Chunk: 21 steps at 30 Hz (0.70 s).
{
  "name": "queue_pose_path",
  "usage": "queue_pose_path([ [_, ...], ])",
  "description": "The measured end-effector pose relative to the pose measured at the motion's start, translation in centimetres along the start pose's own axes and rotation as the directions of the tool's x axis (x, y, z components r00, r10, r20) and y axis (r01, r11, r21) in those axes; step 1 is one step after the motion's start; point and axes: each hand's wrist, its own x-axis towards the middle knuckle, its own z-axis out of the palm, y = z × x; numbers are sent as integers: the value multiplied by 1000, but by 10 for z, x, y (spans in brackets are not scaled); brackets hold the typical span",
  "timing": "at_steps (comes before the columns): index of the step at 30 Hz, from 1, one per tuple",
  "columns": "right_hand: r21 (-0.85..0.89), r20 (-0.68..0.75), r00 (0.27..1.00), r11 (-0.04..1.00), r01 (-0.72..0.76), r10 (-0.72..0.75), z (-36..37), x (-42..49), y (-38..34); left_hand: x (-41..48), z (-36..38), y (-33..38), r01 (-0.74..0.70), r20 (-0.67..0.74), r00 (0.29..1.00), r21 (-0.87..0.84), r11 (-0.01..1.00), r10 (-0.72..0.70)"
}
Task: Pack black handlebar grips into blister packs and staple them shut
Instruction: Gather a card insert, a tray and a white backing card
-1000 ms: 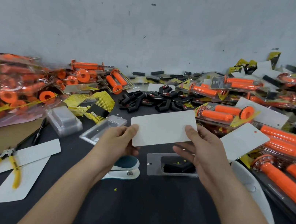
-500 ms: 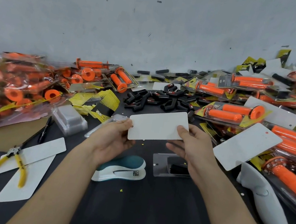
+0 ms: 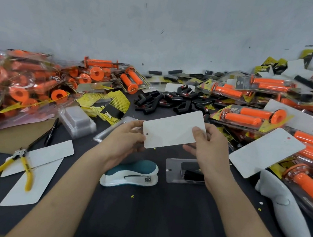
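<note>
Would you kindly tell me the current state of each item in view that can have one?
white card: held above the table, blank side up.
left hand: pinches the card's holed end.
right hand: pinches the other end.
blister tray: uncovered on the table, black grip inside.
stapler: lying unheld.
pliers: lying unheld, handles spread.

The card pinched between the left hand and the right hand is matt white paperboard, smooth and unprinted. Under the right hand lies a blister tray of clear, glossy plastic. Below the left hand, the stapler is shiny teal-and-white plastic with a bright metal mouth. Beyond both hands, the black grips look like dull rubber. The bench is dark, matt and cloth-like.
</note>
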Motion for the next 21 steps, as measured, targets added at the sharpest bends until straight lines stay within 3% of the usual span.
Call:
queue_pose_path([
  [4, -26, -34, 999, 1000, -10, 10, -3, 2, 1, 2, -3, 0, -14, -147, 988, 202, 979, 45],
  [7, -30, -41, 999, 999, -33, 32, -4, 0, -1, 1, 0, 0, -130, -159, 961, 458, 880, 225],
  [10, -1, -41, 998, 999, -55, 54, -6, -1, -4, -3, 6, 2, -348, 9, 891, 657, 669, 454],
  [13, 104, 2, 995, 989, -103, 103, -9, 0, -8, -8, 14, 4, -478, 253, 844, 754, 451, 473],
  [19, 263, 135, 978, 946, -189, 158, -21, -3, -18, -19, 19, 8, -511, 322, 816, 789, 340, 479],
  [21, 267, 120, 976, 941, -208, 181, -24, -5, -21, -25, 17, 9, -502, 317, 813, 807, 312, 489],
])
